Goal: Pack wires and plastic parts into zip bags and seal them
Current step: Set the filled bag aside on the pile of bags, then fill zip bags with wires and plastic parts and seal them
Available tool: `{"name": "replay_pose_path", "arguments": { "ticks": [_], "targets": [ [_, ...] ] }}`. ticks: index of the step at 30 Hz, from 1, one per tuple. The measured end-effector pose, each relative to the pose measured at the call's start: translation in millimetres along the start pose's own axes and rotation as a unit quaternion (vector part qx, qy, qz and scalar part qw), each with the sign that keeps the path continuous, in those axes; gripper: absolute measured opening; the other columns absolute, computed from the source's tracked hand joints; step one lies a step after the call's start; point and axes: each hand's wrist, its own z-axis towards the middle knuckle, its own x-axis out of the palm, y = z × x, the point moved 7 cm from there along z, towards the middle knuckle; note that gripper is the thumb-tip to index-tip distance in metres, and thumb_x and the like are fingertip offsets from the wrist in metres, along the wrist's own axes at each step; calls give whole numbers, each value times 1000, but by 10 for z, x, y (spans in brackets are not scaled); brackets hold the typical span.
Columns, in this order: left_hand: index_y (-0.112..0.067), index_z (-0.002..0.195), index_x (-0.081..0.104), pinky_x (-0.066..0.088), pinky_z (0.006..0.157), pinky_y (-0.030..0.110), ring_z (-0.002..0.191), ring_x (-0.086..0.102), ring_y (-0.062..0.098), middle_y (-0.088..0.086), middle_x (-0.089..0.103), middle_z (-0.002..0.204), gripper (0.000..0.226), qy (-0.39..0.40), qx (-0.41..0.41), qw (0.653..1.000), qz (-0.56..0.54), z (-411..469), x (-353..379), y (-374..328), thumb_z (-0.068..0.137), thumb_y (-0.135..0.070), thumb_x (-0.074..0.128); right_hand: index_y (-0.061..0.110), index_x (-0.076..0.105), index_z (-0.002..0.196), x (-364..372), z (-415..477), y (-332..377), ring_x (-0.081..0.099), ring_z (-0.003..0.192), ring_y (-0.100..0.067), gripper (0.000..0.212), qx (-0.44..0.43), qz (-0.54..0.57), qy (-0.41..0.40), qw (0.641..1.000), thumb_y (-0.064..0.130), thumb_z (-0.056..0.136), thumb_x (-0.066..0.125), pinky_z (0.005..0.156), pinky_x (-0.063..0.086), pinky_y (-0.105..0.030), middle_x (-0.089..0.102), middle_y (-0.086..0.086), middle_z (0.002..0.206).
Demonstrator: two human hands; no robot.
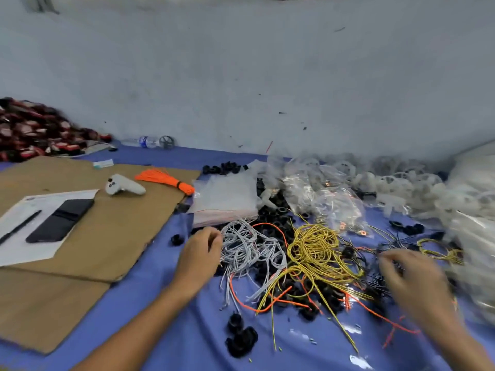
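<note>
On the blue cloth lies a tangle of grey wires (pixel 246 247), next to a coil of yellow wires (pixel 316 247). Orange wires (pixel 270 228) and black plastic parts (pixel 270 210) are mixed under them. My left hand (pixel 199 253) reaches the left edge of the grey wires with fingers curled at them. Blurred by motion, my right hand (pixel 412 279) hovers over thin black wires (pixel 380 279) right of the yellow coil, its fingers bent. A stack of empty zip bags (pixel 225 199) sits behind the grey wires. Filled bags (pixel 329 199) lie further right.
A brown cardboard sheet (pixel 112 231) at left carries a paper, a pen, a dark phone (pixel 61 219), a white controller (pixel 123 184) and an orange wire bundle (pixel 166 179). White plastic rings (pixel 401 183) pile at right; a bottle (pixel 142 141) lies by the wall. Black parts (pixel 241 338) lie near.
</note>
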Motion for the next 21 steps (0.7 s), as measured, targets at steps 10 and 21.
{"name": "replay_pose_path", "arguments": {
  "ticks": [10,21],
  "targets": [
    [-25,136,54,41,100,43,123,49,31,5,58,136,38,151,90,913,369,1243,283,133,98,-22,49,30,72,109,689,-266,198,60,117,-21,22,16,-42,99,994,35,88,67,115,24,-41,72,2,109],
    [-20,92,72,53,80,37,89,66,18,-5,73,92,11,92,78,969,217,1093,113,-263,90,-26,62,23,75,95,602,-259,250,68,99,-25,14,-10,14,46,999,20,81,77,106,34,-50,74,2,99]
  ]
}}
